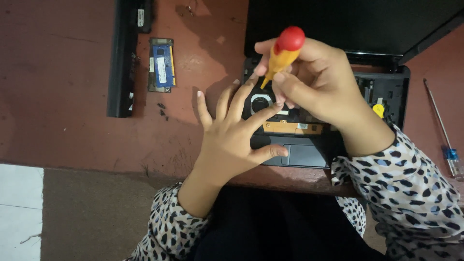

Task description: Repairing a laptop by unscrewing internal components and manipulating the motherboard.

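Head view
Right hand [316, 79]: closed around a screwdriver [284, 52] with a yellow handle and red cap, held tilted, cap up and to the right, tip down over the laptop.
Screwdriver tip: hidden among the fingers, just above the round fan opening [261, 102].
Left hand [232, 133]: open, fingers spread, pressed flat on the laptop's left part; thumb beside the touchpad [303, 155], fingertips near the fan opening.
Laptop [386, 92]: black, cover off, insides showing, lying on the bench edge close to the body; screen [348, 24] folded back at the top.
Orange strip [290, 127]: across the laptop's middle, just below the right hand.
Yellow part [379, 110]: small, inside the laptop at the right.
Memory module [162, 64]: blue, flat on the bench, well left of the laptop.
Black bar [122, 58]: long, lying just left of the module.
Second screwdriver [442, 128]: thin metal shaft, blue-and-clear handle, on the bench right of the laptop, untouched.
Bench [63, 96]: reddish brown, scuffed.
Sleeves [411, 183]: white with dark spots, on both arms.
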